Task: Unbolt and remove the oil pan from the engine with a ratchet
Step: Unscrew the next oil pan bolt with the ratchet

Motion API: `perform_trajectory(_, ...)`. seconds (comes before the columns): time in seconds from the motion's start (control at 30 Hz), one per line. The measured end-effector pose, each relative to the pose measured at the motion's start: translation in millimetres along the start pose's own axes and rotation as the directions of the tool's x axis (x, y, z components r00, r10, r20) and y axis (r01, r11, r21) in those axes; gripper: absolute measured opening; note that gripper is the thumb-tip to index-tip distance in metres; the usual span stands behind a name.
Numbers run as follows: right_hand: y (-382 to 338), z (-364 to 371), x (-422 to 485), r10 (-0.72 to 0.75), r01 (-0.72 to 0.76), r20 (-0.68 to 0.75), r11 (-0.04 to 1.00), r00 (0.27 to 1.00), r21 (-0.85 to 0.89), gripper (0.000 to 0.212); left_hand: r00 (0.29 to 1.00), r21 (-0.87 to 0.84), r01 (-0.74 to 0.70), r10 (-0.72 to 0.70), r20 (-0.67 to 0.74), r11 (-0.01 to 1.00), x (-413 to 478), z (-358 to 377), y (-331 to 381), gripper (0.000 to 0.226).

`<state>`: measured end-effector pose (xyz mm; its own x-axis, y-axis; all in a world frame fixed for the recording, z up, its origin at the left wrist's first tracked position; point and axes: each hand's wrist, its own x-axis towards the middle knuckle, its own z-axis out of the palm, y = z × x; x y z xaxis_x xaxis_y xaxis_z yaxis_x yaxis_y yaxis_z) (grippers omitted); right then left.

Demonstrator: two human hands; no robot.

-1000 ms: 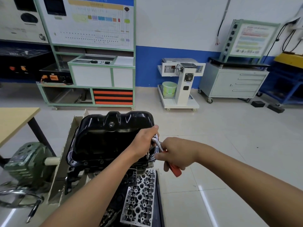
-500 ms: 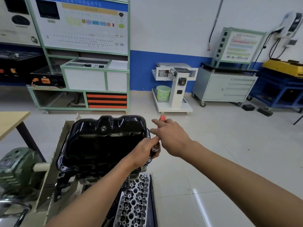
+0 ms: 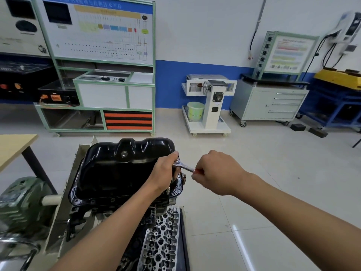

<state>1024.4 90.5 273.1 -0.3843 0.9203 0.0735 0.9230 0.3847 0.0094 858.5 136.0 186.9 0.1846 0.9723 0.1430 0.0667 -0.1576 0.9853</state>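
One oil pan (image 3: pixel 117 169), one ratchet (image 3: pixel 184 166), left hand (image 3: pixel 165 174), right hand (image 3: pixel 216 172) (two).

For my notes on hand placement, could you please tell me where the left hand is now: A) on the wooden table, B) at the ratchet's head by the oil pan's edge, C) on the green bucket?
B: the left hand holds the head end of the ratchet at the right edge of the oil pan, while the right hand grips its handle.

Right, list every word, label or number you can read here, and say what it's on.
Nothing reads clearly.
Large training board header: Chinese characters, too blurred.
Small panel poster: lines too small.
White stand label: too small.
On the oil pan and ratchet: no visible markings.
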Motion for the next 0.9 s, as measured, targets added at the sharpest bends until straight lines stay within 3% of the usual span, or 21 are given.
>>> perform_trajectory(0.27, -16.8, -4.4, -3.7, 0.018, -0.043, 0.108, 0.972, 0.994, 0.231, 0.049, 0.999, -0.024, 0.034, -0.033, 0.026, 0.999, 7.4, 1.7, -1.2, 0.067)
perform_trajectory(0.4, -7.4, -10.6, 4.1, 0.003, -0.02, 0.132, 0.992, 0.991, 0.128, 0.034, 0.991, 0.044, 0.035, -0.041, 0.129, 0.998, 11.1, -10.8, 2.2, 0.066)
perform_trajectory(0.5, -1.8, -9.7, 14.3, -0.002, 0.005, 0.054, 0.998, 0.999, -0.063, 0.02, 0.98, 0.054, 0.011, -0.021, 0.198, 0.998, 9.1, -23.4, -0.5, 0.065)
perform_trajectory(0.6, 4.8, -6.6, 30.0, -0.046, 0.038, -0.041, 0.983, 0.998, -0.18, 0.019, 0.951, 0.024, 0.004, -0.011, 0.31, 1.0, 6.0, -25.5, 0.1, 0.061)
perform_trajectory(0.77, 8.0, 5.7, 50.8, -0.241, 0.239, -0.108, 0.97, 0.964, -0.034, 0.018, 0.91, 0.003, 0.044, -0.041, 0.413, 0.999, 4.3, -9.3, 1.7, 0.059)
perform_trajectory(0.9, 11.0, 12.7, 48.0, -0.242, 0.252, -0.153, 0.967, 0.958, 0.048, 0.024, 0.931, 0.017, 0.012, -0.017, 0.364, 1.0, 2.7, -7.2, -3.2, 0.08)
